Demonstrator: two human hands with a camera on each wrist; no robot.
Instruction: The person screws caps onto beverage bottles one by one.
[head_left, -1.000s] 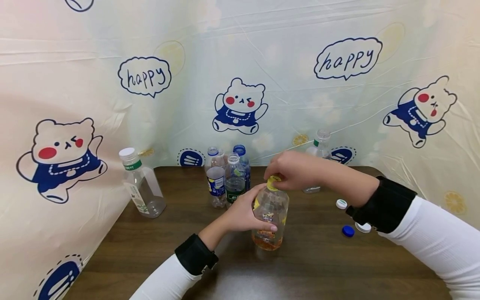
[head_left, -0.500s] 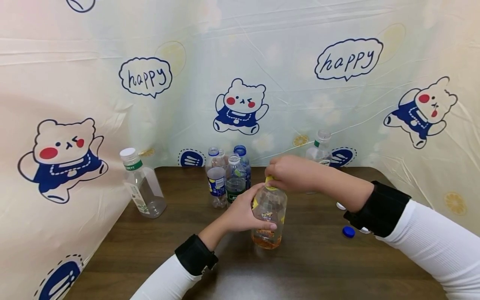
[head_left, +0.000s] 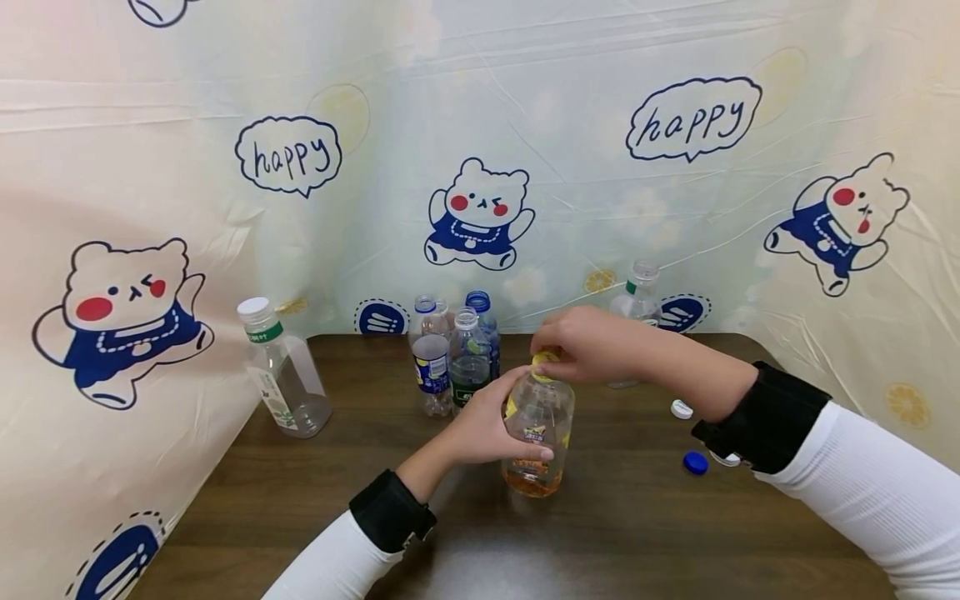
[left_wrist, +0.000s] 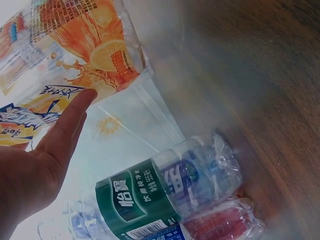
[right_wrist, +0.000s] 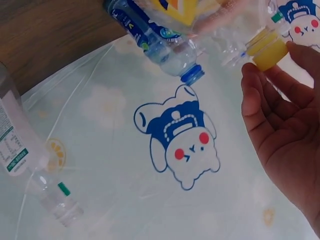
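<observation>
"Where is the bottle held?"
"In the left hand, gripped round its side; its yellow cap is pinched by the right hand."
"How is that best handled?"
"The bottle should be steadied without squeezing, the cap turned level."

From my head, 1 camera looks forward and down from farthest back, framing my left hand, my right hand, the bench and the printed cloth behind. My left wrist's view, close and rolled sideways, shares with it the orange-drink bottle and the green-labelled bottle. My right wrist's, also close, faces the cloth nearly upside down, sharing the yellow cap and a printed bear with the head view.
</observation>
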